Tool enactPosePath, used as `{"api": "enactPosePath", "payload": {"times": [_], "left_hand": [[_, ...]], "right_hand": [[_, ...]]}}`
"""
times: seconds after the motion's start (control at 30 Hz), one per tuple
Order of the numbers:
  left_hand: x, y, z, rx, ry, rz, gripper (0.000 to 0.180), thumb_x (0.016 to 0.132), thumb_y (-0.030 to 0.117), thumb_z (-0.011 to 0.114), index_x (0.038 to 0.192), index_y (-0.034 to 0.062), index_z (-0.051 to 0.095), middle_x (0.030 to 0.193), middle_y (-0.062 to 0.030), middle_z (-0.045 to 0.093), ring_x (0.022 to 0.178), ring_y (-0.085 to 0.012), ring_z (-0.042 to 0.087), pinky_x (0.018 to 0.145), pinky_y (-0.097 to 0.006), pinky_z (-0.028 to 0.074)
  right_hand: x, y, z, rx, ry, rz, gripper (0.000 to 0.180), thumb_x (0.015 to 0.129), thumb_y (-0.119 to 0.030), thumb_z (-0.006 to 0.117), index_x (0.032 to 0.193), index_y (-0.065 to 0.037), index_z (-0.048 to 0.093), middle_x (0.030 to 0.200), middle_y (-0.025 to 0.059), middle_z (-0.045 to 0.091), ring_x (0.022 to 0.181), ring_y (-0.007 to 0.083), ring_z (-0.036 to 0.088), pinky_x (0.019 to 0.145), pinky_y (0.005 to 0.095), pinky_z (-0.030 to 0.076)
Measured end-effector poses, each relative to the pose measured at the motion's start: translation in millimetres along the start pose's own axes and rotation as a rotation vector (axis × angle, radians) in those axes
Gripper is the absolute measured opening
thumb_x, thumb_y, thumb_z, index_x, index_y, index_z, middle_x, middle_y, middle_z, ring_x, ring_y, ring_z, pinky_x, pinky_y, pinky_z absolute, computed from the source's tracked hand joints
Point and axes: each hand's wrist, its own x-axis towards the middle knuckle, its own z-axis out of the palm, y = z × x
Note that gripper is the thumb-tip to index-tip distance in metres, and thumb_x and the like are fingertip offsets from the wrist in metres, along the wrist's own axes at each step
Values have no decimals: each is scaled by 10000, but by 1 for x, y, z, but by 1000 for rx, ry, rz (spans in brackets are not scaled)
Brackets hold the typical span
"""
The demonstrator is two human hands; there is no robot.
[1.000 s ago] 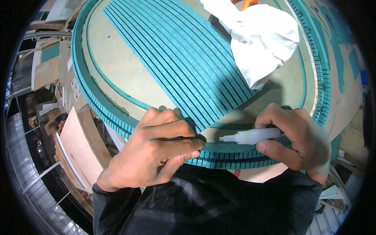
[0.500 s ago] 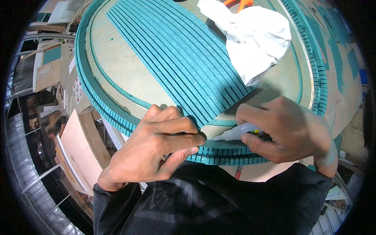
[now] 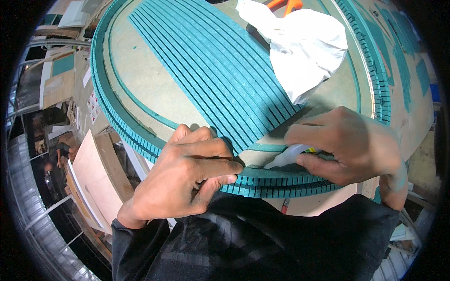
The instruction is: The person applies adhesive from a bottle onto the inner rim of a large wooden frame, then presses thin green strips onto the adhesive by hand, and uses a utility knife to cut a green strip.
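In front of me lies a large round board (image 3: pixel 145 75) with an upright teal rim, whose outer strip (image 3: pixel 262 188) is cut with many close slots. My left hand (image 3: pixel 185 173) is closed on the near part of this slotted strip, thumb outside and fingers over the top edge. Held in my right hand (image 3: pixel 344 147) is a small translucent glue bottle (image 3: pixel 287 156). Its nozzle points left and down along the inner side of the rim, a short way from my left fingertips. A teal slotted panel (image 3: pixel 215 77) lies across the board just beyond both hands.
A crumpled white cloth (image 3: pixel 309 51) rests on the board at the far right, beside an orange-handled tool (image 3: pixel 291 5). Teal offcuts (image 3: pixel 398 61) lie on the table to the right. Pale wooden panels (image 3: pixel 101 180) lean at the left, and a red pen-like item (image 3: pixel 285 206) sits below the rim.
My right hand and the glue bottle have shifted slightly to the right along the rim, away from my left hand. The left hand keeps its hold in nearly the same place.
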Motion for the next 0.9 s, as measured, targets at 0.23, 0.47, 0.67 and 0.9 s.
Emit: {"api": "enactPosePath", "payload": {"times": [0.23,0.47,0.67,0.9], "left_hand": [[-1,7,-3,30,-44,-12,210,805,44,767,1009,69,812,951,-22,695,863,-210,541,784,-362,358],[18,31,-2,-32,-115,79,212,832,-9,698,1016,41,792,912,-84,654,877,-251,583,787,-379,400],[22,34,26,-119,58,11,141,870,191,797,928,63,807,751,-84,607,736,-263,571,745,-376,394],[32,36,15,49,-86,99,142,840,137,795,943,40,801,809,-95,655,849,-263,591,775,-399,423]], "right_hand": [[-28,-9,9,142,124,166,238,1041,-278,590,1058,-43,559,781,131,680,557,224,653,522,372,494],[-41,2,33,208,179,-37,335,1075,-364,564,1094,-34,514,742,119,656,523,212,608,503,350,458],[-55,2,28,366,219,-4,243,1064,-228,595,1150,-12,523,759,148,610,608,277,608,598,405,446],[-75,-3,35,339,387,-47,226,1047,-187,625,1145,-14,518,738,107,581,624,226,578,605,357,415]]}}
